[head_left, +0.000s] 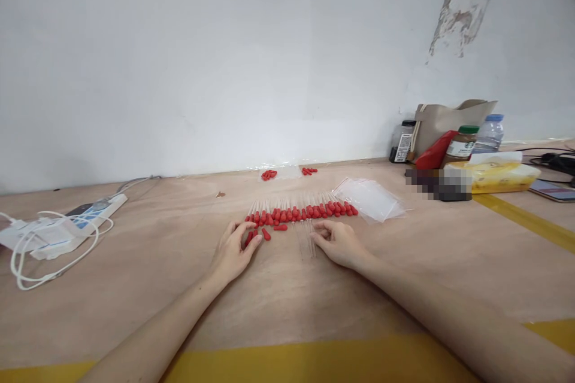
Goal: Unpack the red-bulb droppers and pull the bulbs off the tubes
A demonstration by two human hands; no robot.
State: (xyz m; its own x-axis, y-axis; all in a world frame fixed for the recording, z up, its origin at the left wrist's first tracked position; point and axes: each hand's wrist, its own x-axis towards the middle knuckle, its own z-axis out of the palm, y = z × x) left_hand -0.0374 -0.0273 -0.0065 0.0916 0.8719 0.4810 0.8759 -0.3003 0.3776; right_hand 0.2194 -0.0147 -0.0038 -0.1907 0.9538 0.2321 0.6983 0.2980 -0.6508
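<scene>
A row of glass droppers with red rubber bulbs (294, 213) lies across the table, bulbs toward me and thin tips pointing to the wall. In front of it are a few loose red bulbs (266, 234) and several clear glass dropper tubes (306, 242). My left hand (233, 251) rests at the row's left end, thumb and fingers apart around a couple of loose bulbs. Beside the bare tubes is my right hand (338, 242), its thumb and curled fingers apart at their right side; it seems to touch the nearest tube.
Clear plastic bags (372, 198) lie right of the row. More red bulbs (269, 175) sit by the wall on a clear bag (287, 172). A power strip (85, 224) with white cables is at left. Bottles, a beige bag (449, 122) and a yellow tissue pack (498, 176) stand right.
</scene>
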